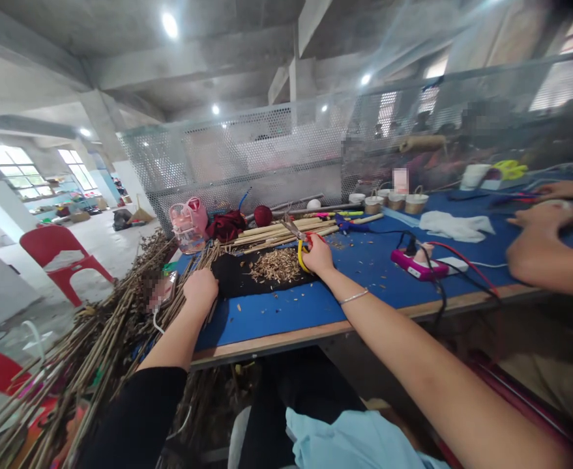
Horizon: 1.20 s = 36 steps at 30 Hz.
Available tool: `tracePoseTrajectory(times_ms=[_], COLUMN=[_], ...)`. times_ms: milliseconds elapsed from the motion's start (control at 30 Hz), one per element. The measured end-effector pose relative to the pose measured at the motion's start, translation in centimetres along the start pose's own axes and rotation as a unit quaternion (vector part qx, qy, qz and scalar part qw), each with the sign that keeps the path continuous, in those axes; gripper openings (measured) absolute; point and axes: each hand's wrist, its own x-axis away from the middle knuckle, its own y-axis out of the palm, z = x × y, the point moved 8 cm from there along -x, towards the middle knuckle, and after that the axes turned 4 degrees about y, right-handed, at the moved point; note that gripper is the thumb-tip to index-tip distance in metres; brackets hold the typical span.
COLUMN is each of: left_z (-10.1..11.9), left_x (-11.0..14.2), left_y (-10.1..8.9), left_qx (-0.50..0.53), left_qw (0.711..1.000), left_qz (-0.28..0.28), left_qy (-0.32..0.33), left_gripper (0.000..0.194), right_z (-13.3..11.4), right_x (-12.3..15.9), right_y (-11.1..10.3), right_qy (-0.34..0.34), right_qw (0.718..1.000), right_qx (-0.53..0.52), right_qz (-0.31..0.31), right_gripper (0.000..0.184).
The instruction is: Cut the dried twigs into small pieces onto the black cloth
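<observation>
My right hand (319, 255) grips scissors (293, 228) by their yellow and red handles, with the blades pointing up and to the left. Beneath them, a heap of small cut stalk pieces (276, 266) lies on a black cloth (232, 277). To the left, my left hand (201, 286) is closed around dried stalks (206, 258) at the table edge; its fingertips are hidden. A long bundle of dried brown stalks (105, 345) spreads down the left side. Pale peeled sticks (266, 233) lie behind the heap.
A pink clear jug (188, 225), dark red yarn (225, 225) and a blue glue gun (349, 225) sit along the back of the blue table (271, 319). A magenta power strip (420, 264) with cables lies right. A co-worker's arm (535, 247) rests beyond it.
</observation>
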Motion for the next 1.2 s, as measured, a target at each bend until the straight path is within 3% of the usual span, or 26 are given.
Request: tracePoseTrajectory(times_ms=[100, 233, 367, 467, 533, 633, 767, 867, 1033, 1200], left_z=[1.8, 5.8, 9.2, 10.5, 10.3, 7.8, 3.0, 1.1, 1.5, 2.2], left_x=[-0.8, -2.6, -4.0, -4.5, -4.8, -5.6, -6.4, -5.9, -4.8, -4.1], left_y=[0.1, 1.4, 3.6, 4.0, 3.4, 1.7, 0.4, 0.7, 1.4, 0.2], left_qx=[0.033, 0.083, 0.127, 0.162, 0.169, 0.129, 0.036, -0.011, -0.057, -0.075], left_qw=[0.998, 0.988, 0.977, 0.969, 0.968, 0.982, 0.996, 0.994, 0.991, 0.992], left_qz=[0.005, 0.005, -0.003, 0.003, 0.015, 0.012, -0.052, -0.1, -0.119, -0.095], left_qy=[0.046, 0.131, 0.172, 0.189, 0.184, 0.139, 0.058, 0.039, 0.03, 0.023], left_gripper=[0.026, 0.03, 0.03, 0.028, 0.032, 0.038, 0.03, 0.036, 0.044, 0.043], right_z=[0.7, 1.0, 0.9, 0.8, 0.8, 0.8, 0.8, 0.8, 0.6, 0.4], right_x=[-0.2, -0.2, -0.2, -0.2, -0.2, -0.1, -0.1, -0.1, -0.1, 0.0], right_y=[0.3, 0.5, 0.5, 0.5, 0.6, 0.7, 0.9, 1.0, 1.0, 0.9], right_qy=[0.03, 0.036, 0.029, 0.022, 0.021, 0.022, 0.029, 0.03, 0.027, 0.019], right_qw=[0.999, 0.999, 0.999, 0.999, 0.998, 0.998, 0.997, 0.996, 0.996, 0.996], right_qx=[-0.034, -0.039, -0.042, -0.047, -0.052, -0.063, -0.074, -0.081, -0.086, -0.088], right_qz=[0.011, 0.012, 0.01, 0.009, 0.008, 0.006, 0.004, 0.003, 0.0, -0.002], right_gripper=[0.031, 0.032, 0.034, 0.035, 0.036, 0.035, 0.03, 0.029, 0.028, 0.027])
